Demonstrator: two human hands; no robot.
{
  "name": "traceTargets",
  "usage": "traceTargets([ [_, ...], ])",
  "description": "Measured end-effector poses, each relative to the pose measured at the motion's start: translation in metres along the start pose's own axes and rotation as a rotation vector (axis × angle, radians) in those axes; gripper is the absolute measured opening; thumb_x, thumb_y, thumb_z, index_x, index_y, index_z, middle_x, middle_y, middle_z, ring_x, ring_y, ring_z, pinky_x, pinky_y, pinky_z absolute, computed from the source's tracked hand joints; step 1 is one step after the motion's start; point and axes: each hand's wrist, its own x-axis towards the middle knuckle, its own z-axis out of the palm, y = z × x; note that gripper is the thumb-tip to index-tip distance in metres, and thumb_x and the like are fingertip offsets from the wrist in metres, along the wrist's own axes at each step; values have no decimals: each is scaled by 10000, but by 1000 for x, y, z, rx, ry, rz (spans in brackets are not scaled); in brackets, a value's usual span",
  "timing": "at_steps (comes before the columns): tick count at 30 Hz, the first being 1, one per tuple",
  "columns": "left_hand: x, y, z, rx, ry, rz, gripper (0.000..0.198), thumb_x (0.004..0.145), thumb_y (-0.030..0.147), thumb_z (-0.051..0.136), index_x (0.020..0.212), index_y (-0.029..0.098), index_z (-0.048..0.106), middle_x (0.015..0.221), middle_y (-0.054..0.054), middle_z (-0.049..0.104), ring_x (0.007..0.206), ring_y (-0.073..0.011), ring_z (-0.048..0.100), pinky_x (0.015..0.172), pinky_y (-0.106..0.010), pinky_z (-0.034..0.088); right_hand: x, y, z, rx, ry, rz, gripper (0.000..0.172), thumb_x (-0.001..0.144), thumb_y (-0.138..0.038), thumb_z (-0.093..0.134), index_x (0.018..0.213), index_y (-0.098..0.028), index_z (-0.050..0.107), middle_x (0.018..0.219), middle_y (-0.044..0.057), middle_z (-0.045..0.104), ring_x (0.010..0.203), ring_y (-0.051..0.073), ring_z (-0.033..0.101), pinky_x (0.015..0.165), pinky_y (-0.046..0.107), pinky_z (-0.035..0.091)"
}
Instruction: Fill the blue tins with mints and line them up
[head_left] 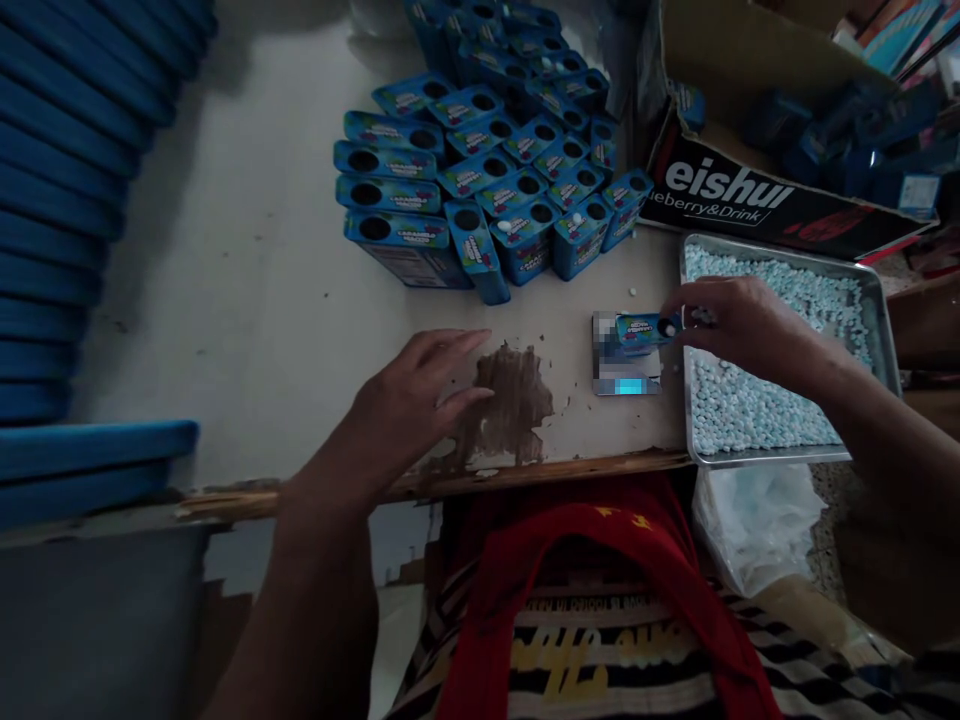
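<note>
My right hand has its fingers curled around a few small pale candies. Its fingertips are at the round hole of a small blue candy box, where a white candy shows. That box stands on a small digital scale with a lit display; the picture is pixelated there. Beneath my right hand and forearm lies a metal tray of pale blue and white candies. My left hand hovers over the table, fingers apart and holding nothing, near a worn brown patch.
Several blue boxes with round holes stand grouped at the back. At the right back is a black cardboard carton with more blue boxes inside. Stacked blue trays line the left side. A clear plastic bag hangs below the tray.
</note>
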Motion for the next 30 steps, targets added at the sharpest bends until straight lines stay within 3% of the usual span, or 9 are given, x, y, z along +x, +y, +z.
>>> traceTargets([
  [4, -2, -1, -3, 26, -14, -21, 530, 1178, 436, 610, 1666, 252, 517, 1556, -154, 667, 1431, -327, 706, 1221, -448, 621, 3, 5, -4, 177, 54, 87, 86, 868, -247, 853, 946, -216, 871, 775, 12, 725, 735, 178, 616, 681, 320, 418],
  [7, -4, 1, -6, 24, -23, -13, 470, 1197, 441, 560, 1618, 231, 571, 1524, -155, 686, 1402, -327, 719, 1186, -442, 631, -5, 31, -2, 546, 108, 265, 152, 825, -318, 909, 930, -222, 853, 690, -19, 658, 657, 146, 552, 603, 291, 401],
  [10, -6, 3, -9, 8, -72, -17, 444, 1198, 448, 539, 1581, 236, 614, 1515, -147, 696, 1374, -327, 734, 1136, -429, 645, -29, 71, 11, 904, 208, 526, 270, 712, -289, 1015, 895, -233, 825, 772, -12, 704, 675, 120, 597, 611, 248, 512],
  [13, -3, 8, -11, -9, -114, -36, 438, 1190, 457, 528, 1558, 245, 635, 1511, -135, 702, 1360, -322, 736, 1138, -426, 642, -62, 106, 31, 1034, 220, 747, 316, 651, -192, 1043, 859, -241, 810, 840, 24, 766, 744, 150, 716, 684, 258, 651],
  [15, 2, 14, -11, -6, -134, -29, 444, 1181, 435, 535, 1559, 228, 639, 1505, -141, 702, 1363, -327, 732, 1181, -452, 628, -78, 118, 42, 1081, 202, 796, 332, 634, -152, 1034, 864, -234, 810, 866, 43, 794, 789, 174, 773, 743, 282, 705],
  [20, 19, 38, -7, -6, -143, -5, 474, 1123, 343, 622, 1585, 237, 636, 1574, -140, 668, 1444, -350, 692, 1252, -494, 594, -75, 100, 39, 1160, 180, 631, 433, 625, -290, 1122, 951, -205, 850, 954, 66, 843, 889, 197, 831, 857, 311, 730],
  [25, 26, 56, 2, -33, -79, 3, 553, 1089, 288, 663, 1638, 274, 599, 1571, -116, 671, 1456, -334, 688, 1223, -466, 608, -34, 60, 17, 1032, 72, 396, 428, 712, -451, 1093, 984, -200, 878, 876, 70, 825, 751, 177, 753, 666, 298, 651],
  [30, 27, 60, 4, -57, -97, 8, 575, 1109, 312, 648, 1675, 257, 569, 1578, -128, 668, 1478, -328, 674, 1224, -454, 607, -8, 42, 10, 719, -2, 175, 293, 898, -482, 959, 949, -209, 867, 698, 6, 715, 619, 138, 598, 581, 288, 488],
])
